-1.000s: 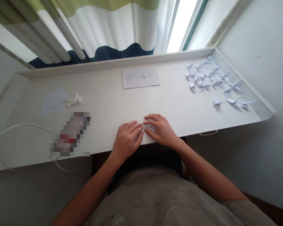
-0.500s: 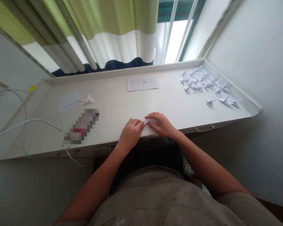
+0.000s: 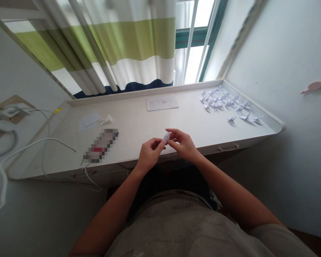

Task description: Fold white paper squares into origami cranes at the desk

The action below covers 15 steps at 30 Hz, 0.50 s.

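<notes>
— Paper piece (image 3: 166, 136): where is it sitting, how far folded?
— Left hand (image 3: 149, 154) and right hand (image 3: 184, 144) are pinching it between closed fingertips, just above the tabletop (image 3: 139, 121). It is looking part-folded; finished cranes (image 3: 224, 103) are lying well right of the hands.

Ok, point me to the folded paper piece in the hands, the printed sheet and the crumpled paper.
folded paper piece (image 3: 166, 136): head view, on its white upper end.
printed sheet (image 3: 162, 102): head view, on its middle.
crumpled paper (image 3: 107, 119): head view, on its middle.
</notes>
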### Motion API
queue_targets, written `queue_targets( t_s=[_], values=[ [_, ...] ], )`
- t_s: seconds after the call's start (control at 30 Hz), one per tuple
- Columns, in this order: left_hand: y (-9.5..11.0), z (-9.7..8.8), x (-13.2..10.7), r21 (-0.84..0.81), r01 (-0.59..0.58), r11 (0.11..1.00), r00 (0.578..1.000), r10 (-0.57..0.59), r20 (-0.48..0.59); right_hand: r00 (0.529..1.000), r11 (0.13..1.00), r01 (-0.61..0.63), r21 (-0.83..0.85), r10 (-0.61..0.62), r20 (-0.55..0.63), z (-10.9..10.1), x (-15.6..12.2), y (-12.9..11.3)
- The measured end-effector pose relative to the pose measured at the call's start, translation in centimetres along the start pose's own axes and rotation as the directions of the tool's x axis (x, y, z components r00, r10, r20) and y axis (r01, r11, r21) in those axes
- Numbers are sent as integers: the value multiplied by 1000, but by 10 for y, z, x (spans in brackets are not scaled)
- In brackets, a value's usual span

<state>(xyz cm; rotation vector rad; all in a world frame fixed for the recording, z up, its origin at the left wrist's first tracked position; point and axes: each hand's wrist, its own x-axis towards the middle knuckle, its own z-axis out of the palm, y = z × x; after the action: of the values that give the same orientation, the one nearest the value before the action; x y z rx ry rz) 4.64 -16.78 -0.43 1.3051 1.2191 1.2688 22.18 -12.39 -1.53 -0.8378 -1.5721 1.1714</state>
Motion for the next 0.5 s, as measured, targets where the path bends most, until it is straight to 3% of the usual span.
queue_targets(
  t_s=[0.2,0.3,0.5],
  values=[
    [0,1,0,-120,22,993,996,-32,-81,993,995,-27,101,39,-114,7,-4,-8],
    [-1,3,-1,-175,26,984,990,-49,-133,989,987,-90,130,103,-102,12,-8,-9],
    [8,-2,-5,-223,171,960,984,-176,0,979,942,-177,287,198,-45,11,-14,-9]
  ],
)
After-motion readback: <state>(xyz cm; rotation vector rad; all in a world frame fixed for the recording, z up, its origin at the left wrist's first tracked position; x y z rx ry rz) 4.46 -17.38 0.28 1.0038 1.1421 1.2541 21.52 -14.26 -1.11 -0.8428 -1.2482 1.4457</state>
